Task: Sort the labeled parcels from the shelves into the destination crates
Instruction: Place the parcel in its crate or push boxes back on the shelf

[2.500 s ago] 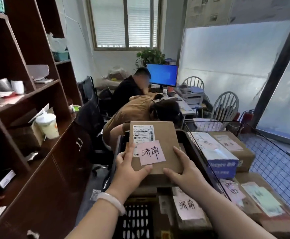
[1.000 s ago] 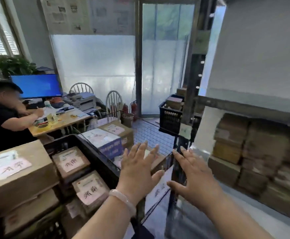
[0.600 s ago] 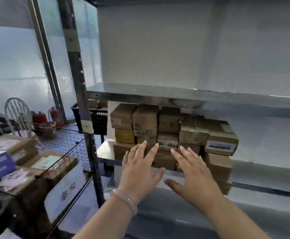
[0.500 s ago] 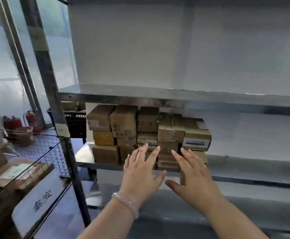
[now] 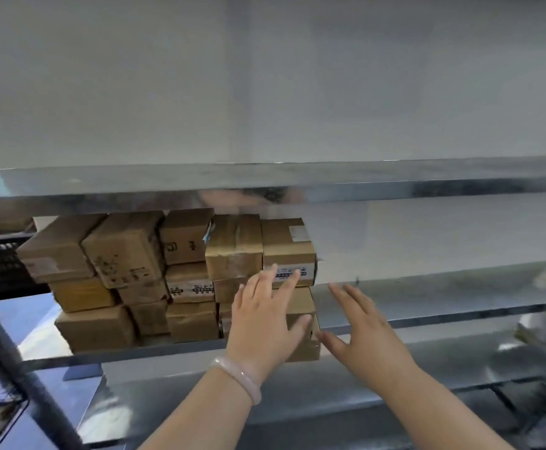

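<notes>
Left grip (image 5: 265, 319) is spread wide, fingers straight, holding nothing. Its fingertips (image 5: 289, 282) lie across the white label of the top-right parcel (image 5: 286, 245), though I cannot tell if they touch it. Right grip (image 5: 367, 339) is equally wide and empty, just right of and below that parcel, over the bare shelf (image 5: 443, 293). Under that parcel the lowest box (image 5: 304, 350) seems to jut past the shelf edge. Left of it the stack (image 5: 129, 274) sits unevenly, some boxes tilted. Tugging a lower box would likely tip the parcel off, and a one-sided pull could drag its neighbours forward.
</notes>
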